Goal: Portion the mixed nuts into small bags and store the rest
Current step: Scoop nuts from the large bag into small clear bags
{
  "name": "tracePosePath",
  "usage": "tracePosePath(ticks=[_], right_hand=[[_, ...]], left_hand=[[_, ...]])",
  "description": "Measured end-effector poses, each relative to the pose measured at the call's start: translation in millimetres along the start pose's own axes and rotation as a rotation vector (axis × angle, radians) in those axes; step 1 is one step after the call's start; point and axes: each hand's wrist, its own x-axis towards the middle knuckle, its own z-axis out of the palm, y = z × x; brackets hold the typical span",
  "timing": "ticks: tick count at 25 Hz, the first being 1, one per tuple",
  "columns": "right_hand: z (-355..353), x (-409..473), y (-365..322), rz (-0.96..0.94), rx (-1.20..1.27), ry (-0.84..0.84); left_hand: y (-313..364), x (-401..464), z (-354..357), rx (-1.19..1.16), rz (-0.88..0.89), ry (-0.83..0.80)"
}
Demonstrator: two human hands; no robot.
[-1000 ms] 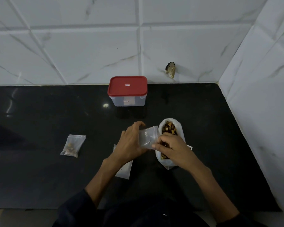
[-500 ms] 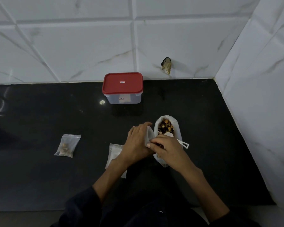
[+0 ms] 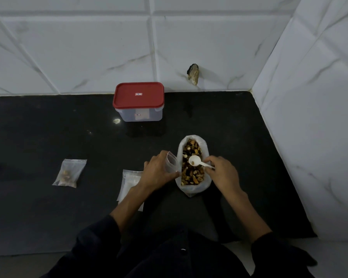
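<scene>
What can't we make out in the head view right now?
- Red-lidded container: contents hidden by the lid and cloudy wall.
- Lid sticker: too small to read.
- Flat bags: count unclear, left forearm covers them.
- Small bag in left hand: hand hides its lower part.
- Right hand: covers the spoon handle's end.

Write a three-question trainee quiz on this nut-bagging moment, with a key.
1. True or false: the red-lidded container is open.
2. Which hand holds the white spoon? A) left B) right
3. Fill in: the left hand holds an empty small ____ beside the big bag of nuts.

Key: 1 false. 2 B, the right hand. 3 bag.
</scene>
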Motion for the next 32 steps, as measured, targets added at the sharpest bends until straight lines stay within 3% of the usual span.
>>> tracePosePath(ticks=[9, 15, 19, 23, 28, 32], right_hand=[[-21.3, -5.5, -9.0, -0.055, -0.009, 0.008], [-23.2, -4.2, -11.9, 0.064, -0.305, -0.115], [-19.3, 2.0, -17.4, 0.091, -0.177, -0.118], [-10.3, -0.9, -17.1, 0.190, 0.241, -0.101], [-5.1, -1.8, -16.4, 0.307, 0.566, -0.090], [-0.9, -9.3, -15.3, 0.140, 0.198, -0.146]], left_hand=[[11.5, -1.8, 8.7, -0.011, -0.029, -0.021], [16.1, -3.7, 14.0, -0.053, -0.124, -0.029], [22.9, -2.7, 16.3, -0.190, -0.214, -0.056], [20.3, -0.8, 17.4, -0.294, -0.239, -0.039], [16.4, -3.0, 19.3, -0.390, -0.216, -0.034], [15.5, 0.4, 21.6, -0.451, -0.253, -0.032]])
